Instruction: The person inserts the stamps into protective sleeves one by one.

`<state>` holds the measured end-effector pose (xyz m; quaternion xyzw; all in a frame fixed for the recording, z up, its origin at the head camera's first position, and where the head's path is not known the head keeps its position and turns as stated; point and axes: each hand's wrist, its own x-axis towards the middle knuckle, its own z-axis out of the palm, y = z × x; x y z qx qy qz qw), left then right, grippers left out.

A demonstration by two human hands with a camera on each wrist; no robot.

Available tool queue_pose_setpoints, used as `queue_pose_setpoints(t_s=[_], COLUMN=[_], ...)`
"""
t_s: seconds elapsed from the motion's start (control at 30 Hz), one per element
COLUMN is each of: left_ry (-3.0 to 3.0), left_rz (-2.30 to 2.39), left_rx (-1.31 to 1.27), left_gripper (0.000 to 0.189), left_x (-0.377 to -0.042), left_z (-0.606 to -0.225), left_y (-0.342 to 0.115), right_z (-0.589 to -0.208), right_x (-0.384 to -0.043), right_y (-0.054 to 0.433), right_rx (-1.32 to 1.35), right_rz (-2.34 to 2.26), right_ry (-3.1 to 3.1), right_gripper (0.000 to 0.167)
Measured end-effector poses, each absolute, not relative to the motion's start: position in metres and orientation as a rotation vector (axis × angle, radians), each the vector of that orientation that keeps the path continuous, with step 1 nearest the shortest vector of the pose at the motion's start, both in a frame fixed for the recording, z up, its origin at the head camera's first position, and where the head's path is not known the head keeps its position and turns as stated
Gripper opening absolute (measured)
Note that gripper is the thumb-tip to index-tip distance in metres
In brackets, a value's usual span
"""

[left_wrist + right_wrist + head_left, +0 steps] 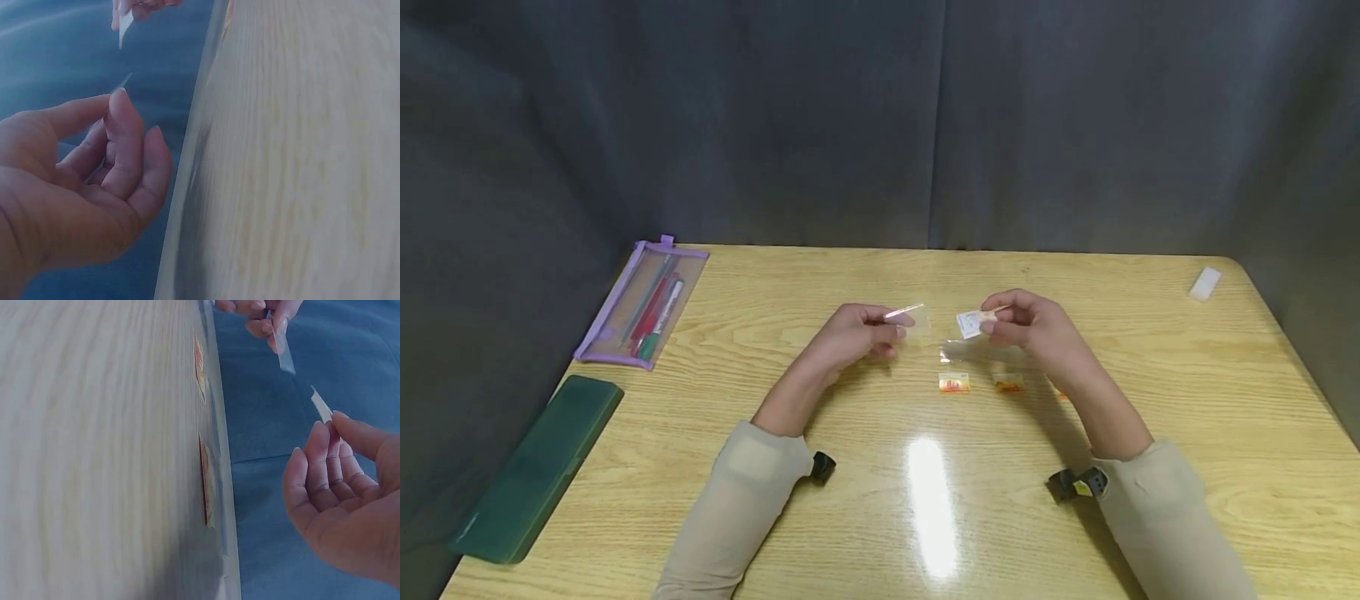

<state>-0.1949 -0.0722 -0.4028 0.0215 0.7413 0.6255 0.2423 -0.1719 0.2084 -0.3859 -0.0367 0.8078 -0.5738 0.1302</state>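
Between thumb and fingers, my left hand (857,337) pinches a small clear plastic sleeve (913,323) above the table. My right hand (1033,327) pinches a small white printed paper packet (972,323), held a short gap to the right of the sleeve. In the right wrist view the packet (321,405) looks thin and slightly bent, and the clear sleeve (284,355) hangs from the other hand. Below the hands, another clear plastic piece (951,352) lies on the table, partly behind the right hand. Small orange and yellow packets (954,383) lie in a row nearer me.
A purple-edged mesh pouch (642,307) with pens lies at the table's left, behind a dark green case (542,471). At the far right corner sits a white block (1206,283). Dark curtains (820,125) stand behind the wooden table (820,533).
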Motion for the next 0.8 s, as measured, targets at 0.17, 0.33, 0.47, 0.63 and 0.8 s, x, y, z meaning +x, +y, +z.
queue_pose_setpoints(t_s=[0.17,0.33,0.47,0.63,0.8], left_ry=[2.022,2.044,2.079,2.093,2.068], left_rz=[1.696,1.695,1.704,1.729,1.800], left_rx=[0.051,0.060,0.053,0.033,-0.008], left_gripper=[0.025,0.024,0.024,0.030,0.030], left_x=[-0.1938,-0.1911,-0.1905,-0.1891,-0.1886], left_z=[-0.4018,-0.3990,-0.3991,-0.3997,-0.4002], left_y=[-0.0710,-0.0681,-0.0666,-0.0662,-0.0651], right_z=[-0.3874,-0.3886,-0.3880,-0.3863,-0.3858], right_x=[-0.1716,-0.1725,-0.1720,-0.1706,-0.1701], right_y=[0.2097,0.2097,0.2107,0.2109,0.2110], right_rx=[-0.092,-0.051,-0.038,-0.035,-0.030], right_rz=[-1.728,-1.760,-1.761,-1.749,-1.755], right_ry=[2.319,2.310,2.316,2.336,2.329], right_gripper=[0.045,0.037,0.032,0.027,0.027])
